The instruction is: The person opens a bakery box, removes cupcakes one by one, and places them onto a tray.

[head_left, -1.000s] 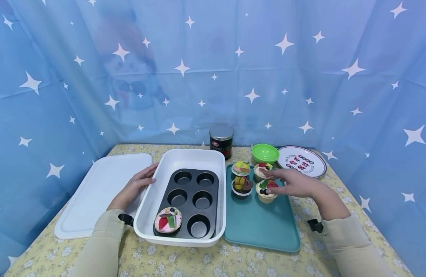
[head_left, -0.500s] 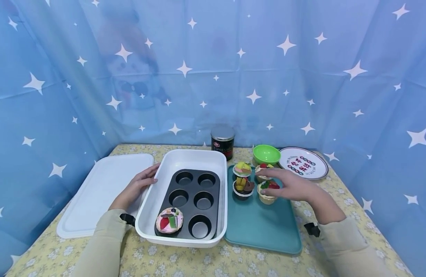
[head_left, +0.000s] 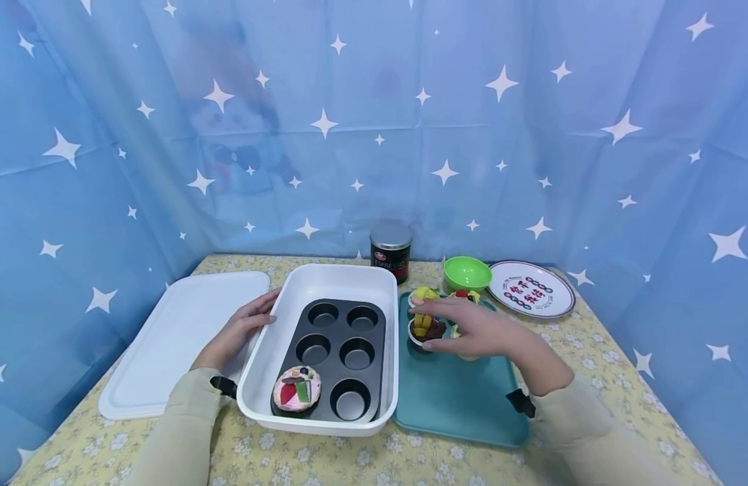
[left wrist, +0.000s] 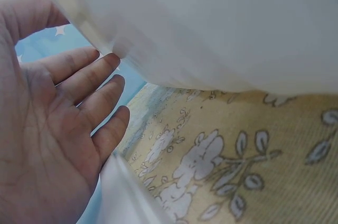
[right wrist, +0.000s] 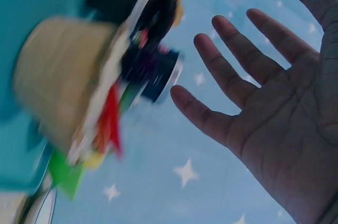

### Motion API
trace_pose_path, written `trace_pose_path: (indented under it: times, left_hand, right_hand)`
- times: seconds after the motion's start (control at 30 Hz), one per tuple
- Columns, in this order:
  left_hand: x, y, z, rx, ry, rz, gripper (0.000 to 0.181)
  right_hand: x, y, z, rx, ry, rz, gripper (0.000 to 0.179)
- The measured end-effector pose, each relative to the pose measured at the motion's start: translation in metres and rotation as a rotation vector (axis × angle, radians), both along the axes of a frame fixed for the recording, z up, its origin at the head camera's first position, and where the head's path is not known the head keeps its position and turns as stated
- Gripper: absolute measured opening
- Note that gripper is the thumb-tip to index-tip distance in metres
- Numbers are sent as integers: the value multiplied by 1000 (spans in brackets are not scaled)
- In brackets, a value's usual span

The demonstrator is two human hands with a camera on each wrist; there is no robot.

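Observation:
My left hand point(head_left: 240, 331) rests against the left side of a white deep container point(head_left: 289, 304), its straight fingertips at the wall in the left wrist view. Inside the container lies a dark muffin tin point(head_left: 336, 334), with a pink-topped cupcake point(head_left: 297, 389) in its near-left cup. Over a teal tray point(head_left: 465, 405) hovers my right hand point(head_left: 483, 327), fingers spread and holding nothing. Below its fingers sits a chocolate cupcake point(head_left: 433, 329) with yellow topping. Other fruit-topped cupcakes stand close by, one partly hidden by the hand; a pale cupcake point(right wrist: 66, 81) looms large in the right wrist view.
A white lid-like board point(head_left: 179, 337) lies to the left of the container. Behind the tray are an espresso tin point(head_left: 391, 256), a green bowl point(head_left: 468, 273) and a printed white plate point(head_left: 532, 289). A flowered cloth point(head_left: 264, 452) covers the table.
My right hand has moved left, from above the right-hand cupcakes to above the chocolate cupcake. The left hand stays at the container's side.

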State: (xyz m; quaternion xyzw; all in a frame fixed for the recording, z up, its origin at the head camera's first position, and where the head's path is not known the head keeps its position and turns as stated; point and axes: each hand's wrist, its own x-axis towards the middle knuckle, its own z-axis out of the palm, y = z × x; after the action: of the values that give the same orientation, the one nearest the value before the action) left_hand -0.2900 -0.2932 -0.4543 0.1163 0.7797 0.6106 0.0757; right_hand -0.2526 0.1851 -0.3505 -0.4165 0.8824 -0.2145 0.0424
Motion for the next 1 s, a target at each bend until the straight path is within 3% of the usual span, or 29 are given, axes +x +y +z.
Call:
trace_pose_path:
  times: [0.3, 0.57, 0.73, 1.0]
  left_hand:
    - [2, 0, 0, 0, 3, -7, 65]
    - [3, 1, 2, -8, 8, -11, 64]
    - [2, 0, 1, -9, 12, -10, 63]
    - [2, -2, 1, 1, 19, -16, 64]
  right_hand:
    - [11, -69, -9, 79, 7, 214, 54]
    - [20, -122, -27, 138, -25, 363, 63]
    - [25, -143, -37, 178, -18, 404, 67]
    - [31, -159, -38, 219, -5, 366, 73]
